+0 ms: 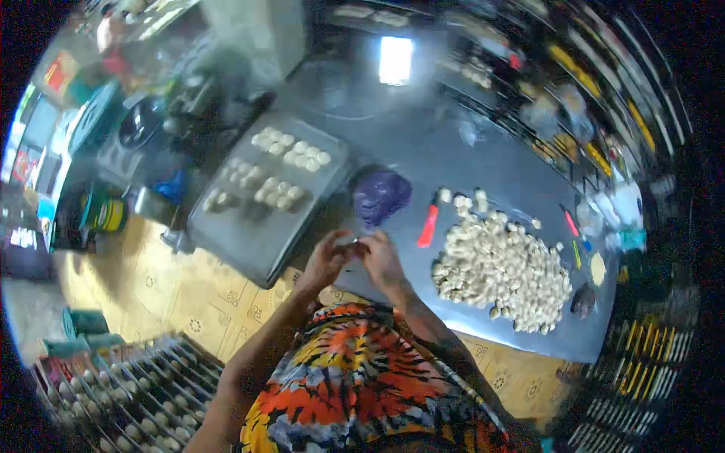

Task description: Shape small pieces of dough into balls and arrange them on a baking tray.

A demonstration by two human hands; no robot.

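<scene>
My left hand and my right hand meet at the near edge of the metal table, fingers closed in a pinch. A small pale piece, seemingly dough, is between their fingertips, mostly hidden and blurred. Just beyond them lies a smooth purple mound of filling. To the right spreads a large heap of small cut dough pieces. A red-handled tool lies between the filling and the heap. On the left, a dark metal tray carries rows of round, pale dough balls.
A rack of trays with round dough balls stands at the lower left, over the patterned yellow floor. More racks line the right side. Small tools and a dark lump lie near the table's right end.
</scene>
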